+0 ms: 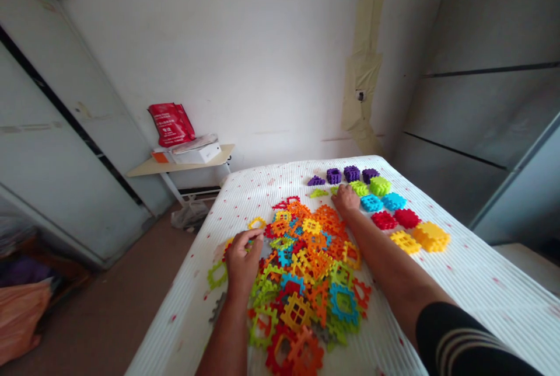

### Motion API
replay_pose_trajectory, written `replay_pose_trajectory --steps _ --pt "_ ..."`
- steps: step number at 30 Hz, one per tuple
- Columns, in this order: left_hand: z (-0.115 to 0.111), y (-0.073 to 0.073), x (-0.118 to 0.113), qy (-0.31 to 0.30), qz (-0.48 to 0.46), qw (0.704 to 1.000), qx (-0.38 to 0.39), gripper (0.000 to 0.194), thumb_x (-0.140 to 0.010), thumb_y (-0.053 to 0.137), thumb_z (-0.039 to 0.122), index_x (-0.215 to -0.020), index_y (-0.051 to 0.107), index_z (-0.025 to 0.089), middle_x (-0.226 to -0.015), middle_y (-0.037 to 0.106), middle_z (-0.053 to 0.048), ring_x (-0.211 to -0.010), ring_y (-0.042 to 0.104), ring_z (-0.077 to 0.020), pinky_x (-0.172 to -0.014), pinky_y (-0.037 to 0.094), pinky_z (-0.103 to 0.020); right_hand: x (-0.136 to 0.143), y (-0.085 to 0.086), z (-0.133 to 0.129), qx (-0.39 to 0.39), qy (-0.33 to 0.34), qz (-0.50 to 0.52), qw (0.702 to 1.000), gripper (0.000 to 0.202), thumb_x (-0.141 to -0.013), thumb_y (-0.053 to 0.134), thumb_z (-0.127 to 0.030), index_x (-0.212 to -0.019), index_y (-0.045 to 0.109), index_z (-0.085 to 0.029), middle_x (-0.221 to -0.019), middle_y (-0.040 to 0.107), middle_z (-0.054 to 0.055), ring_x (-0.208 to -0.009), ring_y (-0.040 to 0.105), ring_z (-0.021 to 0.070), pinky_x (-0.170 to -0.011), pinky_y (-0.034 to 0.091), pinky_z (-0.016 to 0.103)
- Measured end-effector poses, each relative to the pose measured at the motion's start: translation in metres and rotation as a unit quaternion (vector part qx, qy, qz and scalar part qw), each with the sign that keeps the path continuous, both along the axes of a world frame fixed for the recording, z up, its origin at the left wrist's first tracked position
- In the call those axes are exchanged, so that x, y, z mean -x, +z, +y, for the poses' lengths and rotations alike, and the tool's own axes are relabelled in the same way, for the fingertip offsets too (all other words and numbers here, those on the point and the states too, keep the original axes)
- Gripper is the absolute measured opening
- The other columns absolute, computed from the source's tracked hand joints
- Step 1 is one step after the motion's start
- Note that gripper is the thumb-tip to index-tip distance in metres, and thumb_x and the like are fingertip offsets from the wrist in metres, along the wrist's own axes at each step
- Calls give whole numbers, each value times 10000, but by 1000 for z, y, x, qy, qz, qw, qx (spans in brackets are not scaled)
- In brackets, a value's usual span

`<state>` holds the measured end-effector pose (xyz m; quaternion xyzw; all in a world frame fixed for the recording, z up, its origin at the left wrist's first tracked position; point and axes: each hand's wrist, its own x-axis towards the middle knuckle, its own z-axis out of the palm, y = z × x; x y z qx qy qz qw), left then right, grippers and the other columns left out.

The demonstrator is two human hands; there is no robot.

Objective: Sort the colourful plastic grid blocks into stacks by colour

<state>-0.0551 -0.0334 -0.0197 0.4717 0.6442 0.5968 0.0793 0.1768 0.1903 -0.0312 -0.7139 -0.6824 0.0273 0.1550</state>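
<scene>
A wide heap of mixed coloured plastic pieces [301, 259] lies on the white spotted surface. At the heap's left edge my left hand [245, 250] has its fingers closed together; what they hold, if anything, cannot be made out. My right hand [347, 198] reaches past the heap, its fingers curled down at a green piece [335, 189] beside the green stack [359, 188]. Purple stacks [351, 173] stand behind it. To the right sit blue stacks [394, 201], red stacks [408, 218] and yellow stacks [431, 236].
A small side table [221, 156] at the back left holds a red bag [170, 124] and a white box [199, 153]. Grey cabinets stand on both sides. An orange bag [21, 317] lies low on the left. A socket [360, 95] is on the wall.
</scene>
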Motion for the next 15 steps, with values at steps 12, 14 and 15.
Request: replay_pose_trajectory --steps 12,14,15 --pt "8 -8 -11 -109 211 968 82 176 -657 571 178 -733 719 235 -833 672 -56 -850 589 -222 -822 449 -371 -3 24 -28 -35 76 -17 996 327 -878 462 -343 -1115 513 -124 -1109 545 167 -945 596 248 -756 439 318" --pt "7 -6 -11 -88 133 986 51 152 -682 591 261 -755 719 223 -842 675 -63 -840 599 -224 -788 463 -359 -1 37 -33 -44 100 -17 994 311 -876 463 -321 -1111 533 -129 -1098 574 161 -946 598 247 -765 436 315" --pt "6 -5 -10 -74 88 993 35 167 -686 602 299 -769 718 215 -849 676 -66 -836 603 -223 -768 469 -348 0 43 -35 -48 120 -17 992 310 -873 469 -316 -1110 545 -132 -1086 592 154 -949 599 246 -772 434 313"
